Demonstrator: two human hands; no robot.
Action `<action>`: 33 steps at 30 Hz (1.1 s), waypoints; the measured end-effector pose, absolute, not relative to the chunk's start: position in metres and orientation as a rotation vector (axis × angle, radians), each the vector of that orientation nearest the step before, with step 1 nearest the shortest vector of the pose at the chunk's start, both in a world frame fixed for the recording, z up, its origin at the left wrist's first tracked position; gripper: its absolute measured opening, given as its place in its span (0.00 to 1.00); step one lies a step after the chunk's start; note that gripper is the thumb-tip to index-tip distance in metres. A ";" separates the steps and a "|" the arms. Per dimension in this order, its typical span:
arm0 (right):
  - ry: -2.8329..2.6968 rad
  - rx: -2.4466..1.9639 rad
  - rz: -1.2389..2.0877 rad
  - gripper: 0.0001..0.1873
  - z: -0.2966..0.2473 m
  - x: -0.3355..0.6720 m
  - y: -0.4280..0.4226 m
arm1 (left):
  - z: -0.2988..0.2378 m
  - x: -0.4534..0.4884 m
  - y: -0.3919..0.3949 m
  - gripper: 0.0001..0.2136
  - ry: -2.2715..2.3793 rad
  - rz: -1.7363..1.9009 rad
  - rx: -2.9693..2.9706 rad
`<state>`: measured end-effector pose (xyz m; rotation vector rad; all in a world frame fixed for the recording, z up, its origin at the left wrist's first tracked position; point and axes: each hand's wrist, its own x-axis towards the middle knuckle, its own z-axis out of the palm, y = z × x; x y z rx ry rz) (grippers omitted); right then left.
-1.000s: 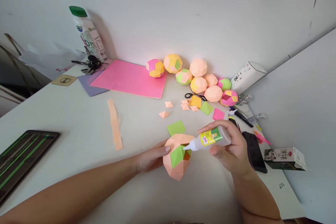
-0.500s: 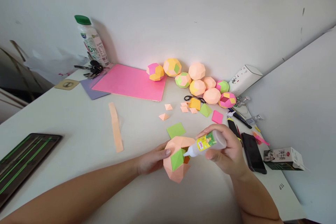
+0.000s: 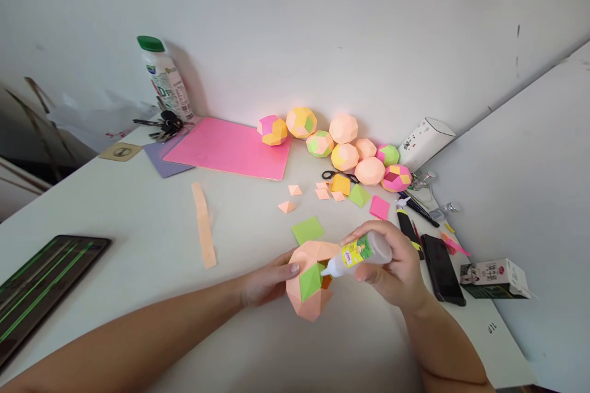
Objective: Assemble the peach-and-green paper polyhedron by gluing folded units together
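My left hand (image 3: pixel 266 281) grips a peach paper ball (image 3: pixel 308 293) with a green facet, holding it just above the white table (image 3: pixel 138 209). My right hand (image 3: pixel 391 270) is wrapped round a small glue bottle (image 3: pixel 362 253) with a yellow-green label. The bottle's white nozzle points left and touches an open gap in the ball beside the green facet. A loose green paper square (image 3: pixel 308 229) lies just behind the ball.
Several finished paper balls (image 3: pixel 343 147) line the wall. Scissors (image 3: pixel 335 175), small folded paper pieces (image 3: pixel 338 191), a pink sheet (image 3: pixel 230 147), a peach strip (image 3: pixel 203 225), a drink bottle (image 3: pixel 165 78), keys (image 3: pixel 161 124), a tablet (image 3: pixel 37 282), a black phone (image 3: pixel 441 269) and a carton (image 3: pixel 493 271) lie about.
The view has drifted, so everything sits a little lower and further left in the frame. Both hands keep their hold, with the nozzle still at the ball's gap.
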<state>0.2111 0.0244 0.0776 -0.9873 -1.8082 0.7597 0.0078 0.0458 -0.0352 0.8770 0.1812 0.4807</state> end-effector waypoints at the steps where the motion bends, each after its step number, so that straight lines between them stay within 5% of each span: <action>1: -1.810 -0.990 0.755 0.21 0.078 0.211 0.024 | -0.035 0.008 0.046 0.31 0.177 0.483 0.876; 33: -1.766 -0.992 0.664 0.19 0.077 0.209 0.024 | -0.036 0.007 0.044 0.30 0.205 0.478 0.847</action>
